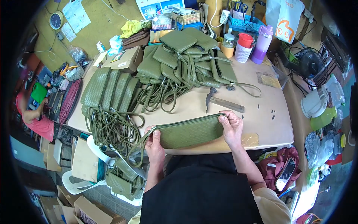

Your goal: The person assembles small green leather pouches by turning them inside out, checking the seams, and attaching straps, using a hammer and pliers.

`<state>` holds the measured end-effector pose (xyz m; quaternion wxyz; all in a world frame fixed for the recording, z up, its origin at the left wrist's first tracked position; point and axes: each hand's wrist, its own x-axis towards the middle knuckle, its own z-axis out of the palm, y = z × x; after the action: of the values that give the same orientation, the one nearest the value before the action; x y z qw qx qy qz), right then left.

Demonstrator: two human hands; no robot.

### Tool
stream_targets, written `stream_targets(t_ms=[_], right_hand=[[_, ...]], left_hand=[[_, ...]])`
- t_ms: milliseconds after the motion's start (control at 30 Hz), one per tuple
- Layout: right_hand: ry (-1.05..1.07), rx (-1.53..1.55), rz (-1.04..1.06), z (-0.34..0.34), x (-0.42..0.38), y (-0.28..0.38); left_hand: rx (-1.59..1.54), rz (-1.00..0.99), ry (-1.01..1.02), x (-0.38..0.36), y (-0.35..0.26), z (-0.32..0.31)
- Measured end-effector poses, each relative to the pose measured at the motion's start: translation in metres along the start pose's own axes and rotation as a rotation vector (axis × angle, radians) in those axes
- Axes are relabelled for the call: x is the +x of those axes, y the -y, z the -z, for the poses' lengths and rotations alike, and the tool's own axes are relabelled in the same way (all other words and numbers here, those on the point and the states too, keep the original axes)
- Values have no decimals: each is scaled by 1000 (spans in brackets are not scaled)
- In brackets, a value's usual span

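Note:
An olive-green woven zip pouch [188,133] is stretched between my two hands at the table's front edge, its zipper running along the top. My left hand [155,150] grips the left end, thumb on the near face, close to the zipper's metal end and the wrist strap [138,158] that hangs there. At the upper right corner, my right hand [232,127] pinches the pouch between thumb and fingers. A hammer [227,105] lies just beyond it. To the left is a stack of similar pouches [96,89] with tangled straps; a larger pile [179,42] stands behind.
A purple bottle [261,45], a red-lidded cup [244,48] and a jar [228,40] line the table's back right. A fan [312,62] stands at the right. More pouches [123,181] rest on a white chair below left. Another person [35,115] sits at far left.

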<state>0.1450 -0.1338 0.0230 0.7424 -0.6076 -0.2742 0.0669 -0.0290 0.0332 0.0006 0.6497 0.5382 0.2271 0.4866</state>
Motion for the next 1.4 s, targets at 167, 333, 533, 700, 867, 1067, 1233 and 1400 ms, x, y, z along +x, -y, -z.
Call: stream_targets(t_ms=[167, 333, 533, 700, 867, 1067, 1233, 1400], right_hand=[[-96, 40, 23, -3, 0, -2], [-92, -55, 28, 6, -1, -10], [-125, -147, 112, 16, -1, -19], [-130, -165, 69, 21, -2, -22], [-167, -192, 144, 22, -2, -33], [-126, 22, 195, 18, 6, -22], [-78, 135, 230, 20, 7, -20], [-96, 114, 218, 23, 1, -24]], left_hand=[[85, 20, 26, -8, -11, -11], [159, -130, 69, -12, -6, -16], [286, -214, 159, -15, -3, -11], [245, -212, 232, -13, -6, -8], [175, -80, 259, -13, -10, -6], [492, -386, 353, 4, -21, -9], [334, -177, 378, -2, -24, -12], [99, 43, 332, -7, -21, -13]])
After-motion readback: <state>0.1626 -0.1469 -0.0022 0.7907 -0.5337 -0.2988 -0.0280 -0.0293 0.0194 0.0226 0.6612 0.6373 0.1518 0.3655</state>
